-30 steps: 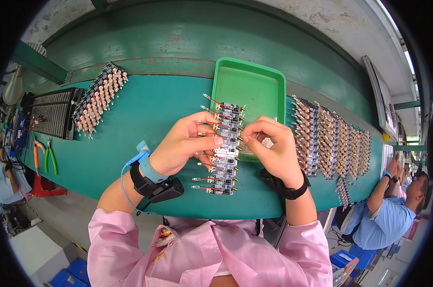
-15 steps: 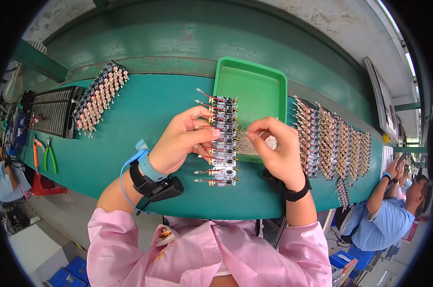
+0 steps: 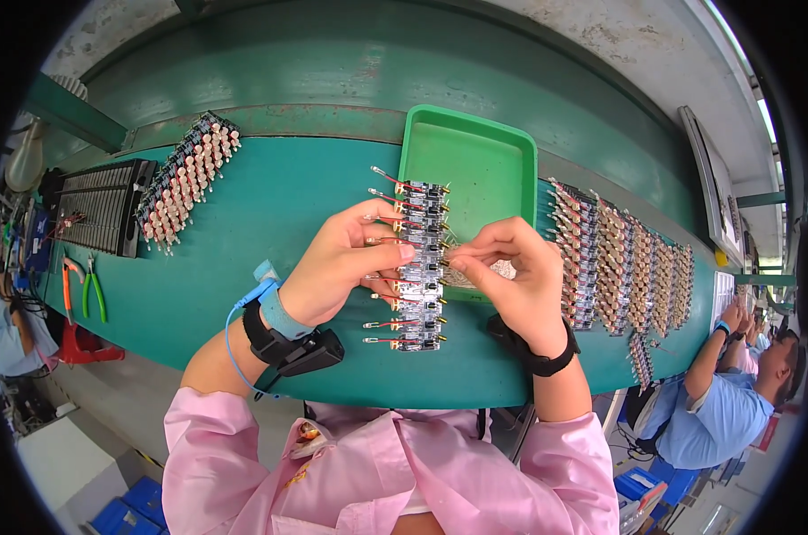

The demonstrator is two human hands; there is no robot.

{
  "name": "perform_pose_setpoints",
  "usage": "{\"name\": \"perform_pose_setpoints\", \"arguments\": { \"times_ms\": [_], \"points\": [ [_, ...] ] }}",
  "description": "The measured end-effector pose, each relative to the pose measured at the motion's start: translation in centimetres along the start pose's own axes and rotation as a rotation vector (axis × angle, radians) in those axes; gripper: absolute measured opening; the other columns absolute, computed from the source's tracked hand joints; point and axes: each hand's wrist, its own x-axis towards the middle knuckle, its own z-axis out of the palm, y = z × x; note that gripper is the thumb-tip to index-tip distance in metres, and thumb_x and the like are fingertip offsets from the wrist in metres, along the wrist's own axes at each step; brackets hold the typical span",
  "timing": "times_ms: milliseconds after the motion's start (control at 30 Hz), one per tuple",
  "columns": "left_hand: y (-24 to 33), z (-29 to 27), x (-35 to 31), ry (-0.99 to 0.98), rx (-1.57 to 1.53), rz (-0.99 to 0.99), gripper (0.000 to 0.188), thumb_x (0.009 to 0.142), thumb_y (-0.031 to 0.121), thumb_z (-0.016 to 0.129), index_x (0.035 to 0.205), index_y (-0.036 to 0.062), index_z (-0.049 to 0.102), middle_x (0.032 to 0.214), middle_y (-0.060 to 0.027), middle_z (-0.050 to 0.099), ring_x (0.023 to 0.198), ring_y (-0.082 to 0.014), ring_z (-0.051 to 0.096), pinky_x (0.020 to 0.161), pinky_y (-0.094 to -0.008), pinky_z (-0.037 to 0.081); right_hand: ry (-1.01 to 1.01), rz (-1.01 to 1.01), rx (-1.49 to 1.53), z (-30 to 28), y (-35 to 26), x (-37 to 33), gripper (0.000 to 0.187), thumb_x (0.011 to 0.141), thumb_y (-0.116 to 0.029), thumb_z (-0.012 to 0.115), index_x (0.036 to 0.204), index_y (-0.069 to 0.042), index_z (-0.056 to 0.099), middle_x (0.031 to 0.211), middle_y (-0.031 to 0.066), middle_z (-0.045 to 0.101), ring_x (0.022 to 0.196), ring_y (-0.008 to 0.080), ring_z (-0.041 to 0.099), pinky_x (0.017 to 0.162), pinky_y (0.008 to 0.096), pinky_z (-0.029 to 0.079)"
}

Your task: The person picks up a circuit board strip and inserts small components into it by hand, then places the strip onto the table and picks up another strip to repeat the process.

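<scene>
Head view, component strip (image 3: pixel 422 308) between the hands (image 3: pixel 337 260)

The fisheye view looks down from the head, near and above the grip of the left hand (image 3: pixel 343 260)

A factory-style workshop for small electrical parts is showing here. Rows of matching wired assemblies (image 3: pixel 573 259) are lining the right of a long green desk (image 3: pixel 279 205), and the left hand (image 3: pixel 350 259) is holding a similar wired strip (image 3: pixel 422 276). Green-handled pliers (image 3: pixel 99 299) are lying near a black slotted rack (image 3: pixel 96 209) at the left. A corded blue wrist strap (image 3: pixel 282 316) is circling one wrist, and a blue-shirted co-worker (image 3: pixel 725 423) is occupying a place farther right, with blue bins (image 3: pixel 145 504) sitting low at the left.
</scene>
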Motion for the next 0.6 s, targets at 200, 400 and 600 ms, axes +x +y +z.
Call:
{"name": "perform_pose_setpoints", "arguments": {
  "times_ms": [200, 400, 600],
  "points": [
    [0.21, 0.07, -0.02, 0.024, -0.013, -0.001, 0.022, 0.081, 0.007, 0.057, 0.099, 0.0049, 0.047, 0.084, -0.0063, 0.060, 0.065, -0.0100, 0.059, 0.050, -0.0212, 0.049, 0.016, -0.072, -0.027, -0.22, 0.02, -0.13, 0.021, 0.069, 0.004, 0.067, 0.081, 0.000, 0.051, 0.072, 0.0088, 0.064, 0.066, 0.0103, 0.060, 0.060, 0.0210, 0.047],
    [0.37, 0.30, -0.14, 0.025, -0.026, -0.006, 0.022, 0.081, 0.007, 0.057, 0.099, 0.0050, 0.047, 0.084, -0.0065, 0.060, 0.064, -0.0103, 0.059, 0.051, -0.0218, 0.050, 0.015, -0.076, -0.086, 0.06, -0.13, -0.10, 0.021, 0.069, 0.003, 0.069, 0.079, -0.001, 0.051, 0.070, 0.0083, 0.064, 0.065, 0.0104, 0.061, 0.060, 0.0212, 0.048],
    [0.23, 0.23, -0.12, 0.019, -0.037, -0.010, 0.020, 0.080, 0.007, 0.057, 0.097, 0.0050, 0.046, 0.083, -0.0065, 0.060, 0.065, -0.0105, 0.059, 0.051, -0.0225, 0.050, 0.028, -0.093, -0.110, 0.19, -0.15, -0.16, 0.020, 0.069, 0.002, 0.069, 0.077, -0.001, 0.051, 0.070, 0.0084, 0.064, 0.064, 0.0111, 0.062, 0.060, 0.0213, 0.048]
  ]
}}
